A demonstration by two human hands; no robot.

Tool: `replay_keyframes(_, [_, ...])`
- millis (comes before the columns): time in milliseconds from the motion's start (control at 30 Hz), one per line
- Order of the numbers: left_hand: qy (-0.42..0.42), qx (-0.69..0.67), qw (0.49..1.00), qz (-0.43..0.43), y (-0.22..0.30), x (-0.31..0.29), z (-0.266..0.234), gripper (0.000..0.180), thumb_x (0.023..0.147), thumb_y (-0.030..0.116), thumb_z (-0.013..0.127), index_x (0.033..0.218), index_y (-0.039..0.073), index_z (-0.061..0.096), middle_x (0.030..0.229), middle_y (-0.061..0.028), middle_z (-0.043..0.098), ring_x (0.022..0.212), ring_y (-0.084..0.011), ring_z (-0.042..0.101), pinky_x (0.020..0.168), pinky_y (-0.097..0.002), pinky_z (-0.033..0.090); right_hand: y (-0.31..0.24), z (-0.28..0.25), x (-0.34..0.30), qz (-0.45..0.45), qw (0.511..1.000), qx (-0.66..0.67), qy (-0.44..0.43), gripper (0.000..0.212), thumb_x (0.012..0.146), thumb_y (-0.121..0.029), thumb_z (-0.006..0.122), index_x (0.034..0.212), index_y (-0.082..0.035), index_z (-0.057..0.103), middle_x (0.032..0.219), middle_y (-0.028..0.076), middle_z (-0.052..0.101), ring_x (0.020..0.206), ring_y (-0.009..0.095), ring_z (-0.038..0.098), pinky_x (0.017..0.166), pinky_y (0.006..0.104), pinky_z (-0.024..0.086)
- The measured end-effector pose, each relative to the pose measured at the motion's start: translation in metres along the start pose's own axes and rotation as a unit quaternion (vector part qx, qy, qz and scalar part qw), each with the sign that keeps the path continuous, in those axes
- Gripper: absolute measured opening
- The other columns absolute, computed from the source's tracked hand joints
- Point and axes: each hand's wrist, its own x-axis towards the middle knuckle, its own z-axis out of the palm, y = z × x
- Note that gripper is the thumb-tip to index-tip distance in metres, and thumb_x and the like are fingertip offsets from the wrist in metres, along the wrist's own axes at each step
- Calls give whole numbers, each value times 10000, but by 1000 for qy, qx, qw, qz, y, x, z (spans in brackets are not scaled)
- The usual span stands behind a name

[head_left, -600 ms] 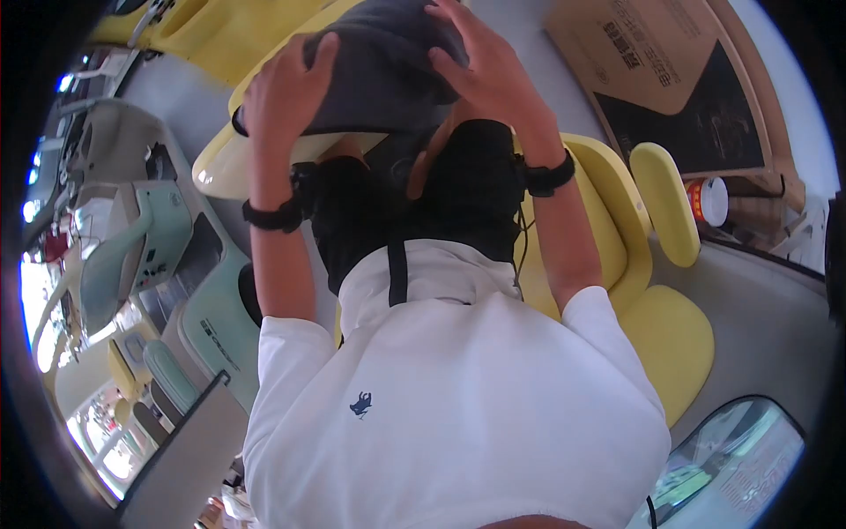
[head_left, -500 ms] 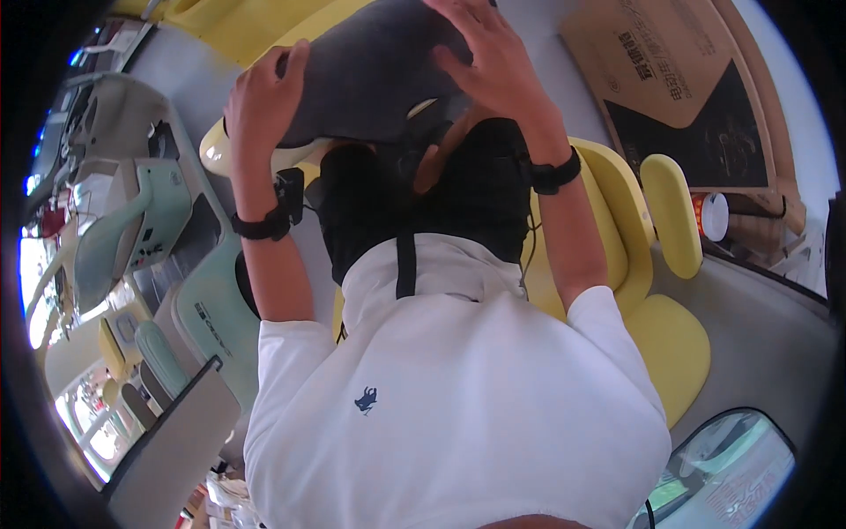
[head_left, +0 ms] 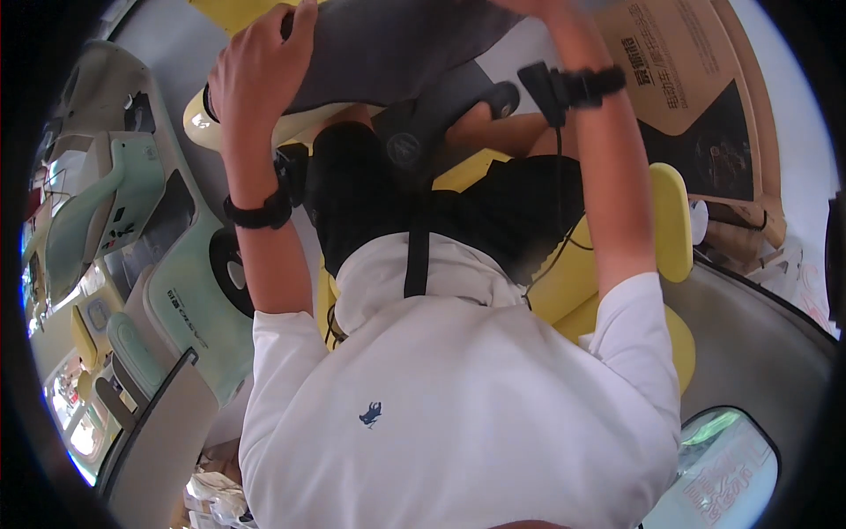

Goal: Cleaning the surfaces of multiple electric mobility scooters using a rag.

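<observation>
A dark grey cover [head_left: 388,57] lay before me over a cream-edged body [head_left: 199,123], grey floor [head_left: 522,46] showing between its right edge and a cardboard box [head_left: 683,88]. My left hand [head_left: 263,70] curved at its left edge; my right hand [head_left: 533,7], cut off above, had shifted rightward. Neither grip's closure could I tell.

Grey floor [head_left: 181,55] lies open beside the left hand [head_left: 256,75]; a green scooter [head_left: 141,172] apparently blocks beyond.

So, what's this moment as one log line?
left hand: at dark grey cover; right hand: mostly cut off; cardboard box: at right
</observation>
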Motion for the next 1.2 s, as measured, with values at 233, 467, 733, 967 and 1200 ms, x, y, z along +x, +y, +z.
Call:
replay_keyframes(233, [50, -33, 997, 53, 66, -5, -16, 354, 907, 336, 482, 891, 33, 663, 897, -208, 667, 830, -368, 639, 781, -446, 496, -31, 13, 30, 150, 984, -86, 40, 355, 861, -346, 474, 904, -66, 688, 929, 181, 662, 874, 371, 625, 799, 443, 482])
replay_keyframes(467, [3, -57, 996, 68, 27, -13, -3, 492, 915, 565, 417, 1136, 185, 637, 1055, -122, 664, 1017, -336, 611, 872, -409, 453, 13, 5, 17, 143, 988, -11, 55, 356, 862, -348, 447, 923, -103, 698, 970, 142, 672, 941, 335, 614, 823, 426, 469])
replay_keyframes(733, [171, 89, 973, 130, 19, -23, 13, 363, 949, 390, 404, 1037, 142, 654, 990, -71, 674, 960, -306, 626, 840, -430, 454, -61, 47, 9, 28, 957, -61, 283, 274, 874, -258, 464, 809, -67, 649, 836, 127, 654, 858, 311, 608, 812, 496, 360])
replay_keyframes(967, [89, 38, 985, 141, 116, 14, 23, 301, 877, 242, 471, 759, 22, 638, 752, -180, 656, 717, -295, 648, 696, -415, 503, 23, 15, 6, -71, 962, -180, 190, 223, 824, -191, 499, 789, -39, 658, 802, 127, 659, 801, 304, 631, 675, 415, 480])
replay_keyframes(1200, [205, 100, 954, 196, 143, 18, 50, 283, 871, 267, 505, 754, 46, 637, 701, -109, 647, 642, -242, 627, 630, -370, 493, 111, 27, 11, -22, 993, -8, 113, 230, 859, -161, 468, 842, -32, 657, 839, 178, 647, 803, 309, 629, 705, 386, 482])
